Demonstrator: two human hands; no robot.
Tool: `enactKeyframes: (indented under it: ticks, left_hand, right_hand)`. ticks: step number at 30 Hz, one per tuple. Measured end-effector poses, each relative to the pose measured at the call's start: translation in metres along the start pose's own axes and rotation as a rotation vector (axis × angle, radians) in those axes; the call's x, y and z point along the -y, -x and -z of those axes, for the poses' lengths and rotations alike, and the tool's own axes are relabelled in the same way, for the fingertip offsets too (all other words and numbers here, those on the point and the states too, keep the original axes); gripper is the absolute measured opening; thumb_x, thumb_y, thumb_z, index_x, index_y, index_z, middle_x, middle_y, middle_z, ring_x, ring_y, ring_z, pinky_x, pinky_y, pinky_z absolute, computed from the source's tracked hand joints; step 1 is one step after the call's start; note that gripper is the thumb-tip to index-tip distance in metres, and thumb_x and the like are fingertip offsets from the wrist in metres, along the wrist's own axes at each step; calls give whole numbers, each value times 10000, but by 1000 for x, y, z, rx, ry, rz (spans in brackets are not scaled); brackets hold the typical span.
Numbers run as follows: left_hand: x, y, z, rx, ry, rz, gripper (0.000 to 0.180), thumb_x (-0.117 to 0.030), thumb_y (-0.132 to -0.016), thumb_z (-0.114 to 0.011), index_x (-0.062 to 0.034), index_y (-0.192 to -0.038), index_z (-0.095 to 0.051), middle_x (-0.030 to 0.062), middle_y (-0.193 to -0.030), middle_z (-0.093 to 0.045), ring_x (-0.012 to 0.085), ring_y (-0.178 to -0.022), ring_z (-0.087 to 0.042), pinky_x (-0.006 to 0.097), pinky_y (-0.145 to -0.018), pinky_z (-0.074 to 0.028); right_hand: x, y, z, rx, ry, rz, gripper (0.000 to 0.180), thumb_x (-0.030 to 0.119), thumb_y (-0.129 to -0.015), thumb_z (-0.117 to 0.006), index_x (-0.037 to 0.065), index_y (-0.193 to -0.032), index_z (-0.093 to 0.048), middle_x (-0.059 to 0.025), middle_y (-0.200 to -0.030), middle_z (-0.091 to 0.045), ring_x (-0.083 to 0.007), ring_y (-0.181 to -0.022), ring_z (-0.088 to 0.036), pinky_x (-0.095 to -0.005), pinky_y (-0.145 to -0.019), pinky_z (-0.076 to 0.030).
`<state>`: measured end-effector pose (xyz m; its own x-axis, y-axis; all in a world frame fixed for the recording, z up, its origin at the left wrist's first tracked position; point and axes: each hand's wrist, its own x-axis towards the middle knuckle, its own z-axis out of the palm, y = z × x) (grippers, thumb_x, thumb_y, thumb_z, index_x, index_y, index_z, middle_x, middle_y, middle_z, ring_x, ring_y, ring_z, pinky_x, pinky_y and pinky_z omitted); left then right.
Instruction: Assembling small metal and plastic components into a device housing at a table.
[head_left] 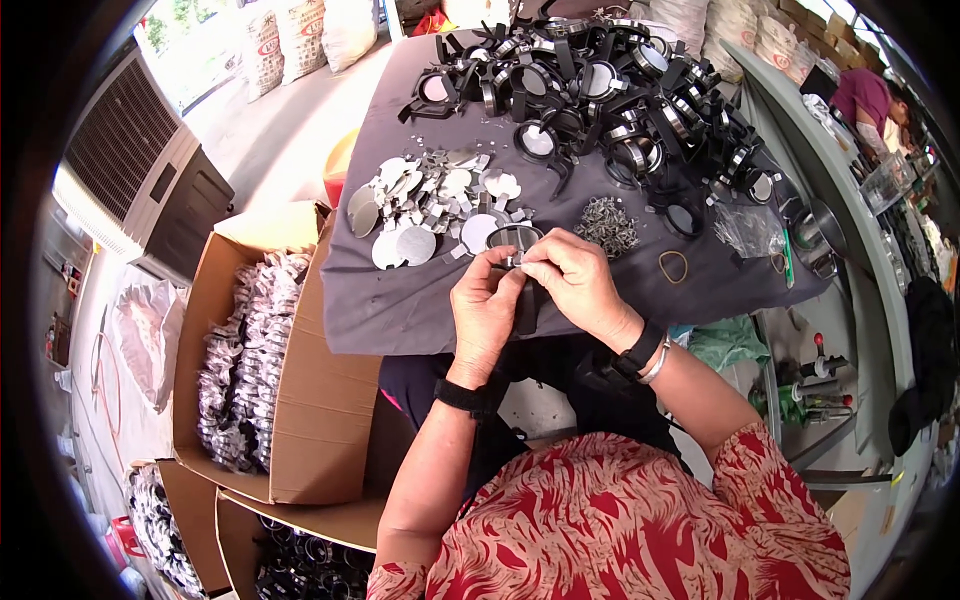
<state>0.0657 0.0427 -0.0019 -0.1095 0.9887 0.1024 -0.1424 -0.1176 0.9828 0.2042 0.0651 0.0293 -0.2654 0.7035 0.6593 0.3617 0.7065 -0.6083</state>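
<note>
Both hands meet over the front part of the cloth-covered table, closed on one round black-rimmed part with a black handle (526, 313) that points toward me. My left hand (481, 312) pinches its rim from the left. From the right, the fingertips of my right hand (580, 283) press together at the same edge, and whatever small piece sits between them is too small to make out. A heap of flat silvery discs with tabs (415, 246) lies just beyond my left hand. Next to my right hand is a small pile of metal clips or screws (607, 226).
Many black-handled round parts (600, 80) crowd the table's far side. On the right lie a rubber band (673, 267), a clear plastic bag (748, 232) and a green pen-like tool (788, 258). An open carton (320, 400) of wrapped parts stands left. Another person (868, 105) is far right.
</note>
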Motion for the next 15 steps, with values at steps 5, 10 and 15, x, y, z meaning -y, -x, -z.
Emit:
enactKeyframes:
  ticks: [5, 10, 15]
  left_hand:
    - [2, -1, 0, -1, 27, 35, 196, 4, -832, -595, -25, -1024, -620, -49, -695, -552, 10, -610, -441, 166, -543, -369]
    - [-2, -1, -2, 11, 102, 40, 202, 20, -836, -575, -40, -1024, -616, -61, -715, -539, 2, -586, -434, 155, -505, -338]
    - [1, -5, 0, 19, 62, 37, 189, 12, -836, -587, -51, -1011, -622, -59, -690, -548, -2, -525, -419, 166, -446, -316]
  right_hand:
    - [-2, 10, 4, -71, -13, -213, 65, 6, -774, -642, 2, -821, -598, -101, -729, -596, -223, -654, -605, -307, -582, -473]
    - [-8, 18, 3, -60, -35, -253, 82, 5, -792, -649, -9, -850, -593, -63, -762, -624, -137, -680, -583, -265, -626, -471]
    - [-15, 17, -3, -68, 6, -263, 45, 7, -820, -610, -11, -820, -569, -72, -709, -611, -135, -649, -575, -274, -592, -459]
